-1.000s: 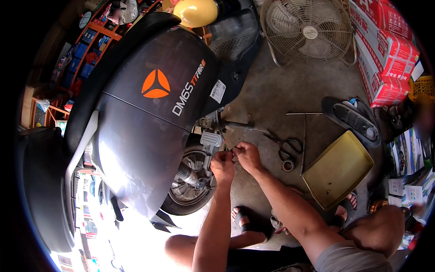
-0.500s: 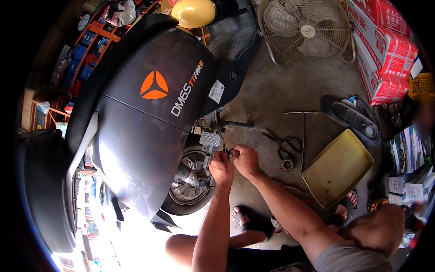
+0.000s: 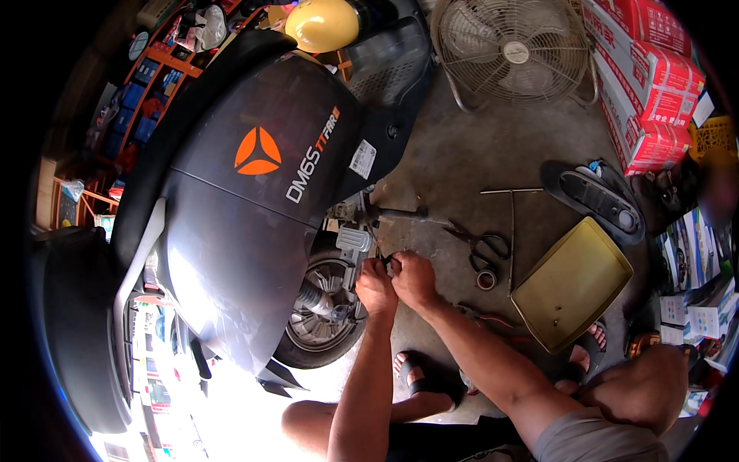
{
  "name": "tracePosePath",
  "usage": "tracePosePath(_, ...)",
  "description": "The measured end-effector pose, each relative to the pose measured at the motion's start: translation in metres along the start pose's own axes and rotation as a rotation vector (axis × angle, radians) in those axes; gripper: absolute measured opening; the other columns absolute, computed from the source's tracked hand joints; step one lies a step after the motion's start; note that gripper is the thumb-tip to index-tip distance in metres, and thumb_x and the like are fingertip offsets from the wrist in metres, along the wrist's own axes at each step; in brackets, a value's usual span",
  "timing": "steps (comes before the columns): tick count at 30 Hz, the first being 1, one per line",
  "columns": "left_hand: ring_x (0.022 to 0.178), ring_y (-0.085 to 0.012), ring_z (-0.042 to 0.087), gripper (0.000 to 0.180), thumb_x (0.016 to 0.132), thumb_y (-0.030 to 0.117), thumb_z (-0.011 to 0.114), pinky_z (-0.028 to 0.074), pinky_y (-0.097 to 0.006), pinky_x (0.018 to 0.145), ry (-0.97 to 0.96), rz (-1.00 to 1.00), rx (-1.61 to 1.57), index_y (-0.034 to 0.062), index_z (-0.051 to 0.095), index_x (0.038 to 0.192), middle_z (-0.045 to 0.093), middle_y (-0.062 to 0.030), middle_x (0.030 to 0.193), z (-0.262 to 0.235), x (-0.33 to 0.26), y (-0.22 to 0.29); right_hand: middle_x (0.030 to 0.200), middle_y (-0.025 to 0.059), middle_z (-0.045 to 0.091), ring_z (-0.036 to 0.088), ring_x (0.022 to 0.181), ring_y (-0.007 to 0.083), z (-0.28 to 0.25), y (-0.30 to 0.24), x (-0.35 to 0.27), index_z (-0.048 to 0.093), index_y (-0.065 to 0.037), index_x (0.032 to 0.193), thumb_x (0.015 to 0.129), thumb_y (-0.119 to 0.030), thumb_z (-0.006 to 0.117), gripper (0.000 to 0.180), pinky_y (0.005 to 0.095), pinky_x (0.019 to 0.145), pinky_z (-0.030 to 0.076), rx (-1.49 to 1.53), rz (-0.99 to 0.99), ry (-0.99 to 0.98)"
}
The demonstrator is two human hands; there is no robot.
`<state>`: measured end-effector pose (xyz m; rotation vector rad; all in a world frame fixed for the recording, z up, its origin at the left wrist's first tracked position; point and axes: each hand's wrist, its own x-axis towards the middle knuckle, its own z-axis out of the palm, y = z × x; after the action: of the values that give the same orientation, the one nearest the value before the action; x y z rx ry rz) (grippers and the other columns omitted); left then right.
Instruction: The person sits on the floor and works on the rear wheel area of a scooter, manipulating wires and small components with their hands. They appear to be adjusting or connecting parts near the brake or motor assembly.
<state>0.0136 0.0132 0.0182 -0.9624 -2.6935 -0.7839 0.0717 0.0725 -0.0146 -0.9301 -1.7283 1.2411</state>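
Note:
A dark grey electric scooter stands on my left, its wheel and grey footrest showing below the body. Beside the footrest, thin wires run down to my hands. My left hand pinches them, fingers closed. Right against it, my right hand is closed too, on a small dark piece at the wires. The fingers hide most of that piece, so I cannot tell its kind. To the right, black-handled scissors lie on the floor, and a roll of black tape sits just below them.
A T-handle wrench lies beyond the scissors. Farther right are a yellowish tray with a few small screws and a black plastic cover. A floor fan and red-and-white boxes stand at the back. Red-handled pliers lie near my right forearm.
My right hand has come slightly closer to my left and turned a little at the wires. The whole view has shifted slightly; the floor items look unmoved.

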Motion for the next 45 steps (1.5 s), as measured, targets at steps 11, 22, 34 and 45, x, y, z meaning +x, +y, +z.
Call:
tracePosePath(11,0.081,-0.0424,0.061,0.017,0.090,0.017,0.053,0.047,-0.050,0.073,0.027,-0.006,0.011,0.0023,0.062,0.089,0.065,-0.0211,0.087,0.004,-0.001,-0.002,0.079,0.0170,0.065,0.064,0.072,0.0400,-0.003,0.003,-0.008,0.057,-0.006,0.098,0.081,-0.007,0.061,0.018,0.0487,0.067,0.050,0.220,0.122,0.126)
tracePosePath(22,0.075,-0.0368,0.065,0.019,0.090,0.020,0.057,0.051,-0.044,0.069,0.026,0.010,-0.171,0.0010,0.062,0.092,0.066,-0.0187,0.082,0.003,-0.006,-0.009,0.083,0.0156,0.066,0.066,0.075,0.0335,0.000,-0.010,-0.011,0.067,-0.007,0.082,0.082,-0.010,0.061,0.007,0.0439,0.069,0.052,0.199,0.008,0.112)
tracePosePath(34,0.075,-0.0177,0.065,0.024,0.086,0.018,0.065,0.051,-0.031,0.072,-0.009,-0.115,-0.316,-0.0001,0.061,0.101,0.070,-0.0124,0.085,-0.011,-0.017,0.002,0.085,0.0168,0.069,0.067,0.081,0.0343,0.012,-0.009,-0.001,0.072,-0.007,0.087,0.083,-0.019,0.063,0.016,0.0412,0.073,0.053,0.235,0.244,-0.085)
tracePosePath(45,0.062,-0.0111,0.060,0.017,0.088,0.004,0.054,0.043,-0.023,0.050,-0.111,-0.224,-0.664,-0.0016,0.052,0.104,0.068,-0.0091,0.079,-0.007,-0.007,-0.028,0.076,0.0055,0.065,0.064,0.069,0.0133,0.027,0.010,0.009,0.066,0.000,0.087,0.085,-0.006,0.067,0.006,0.0293,0.057,0.054,1.018,0.662,-0.303)
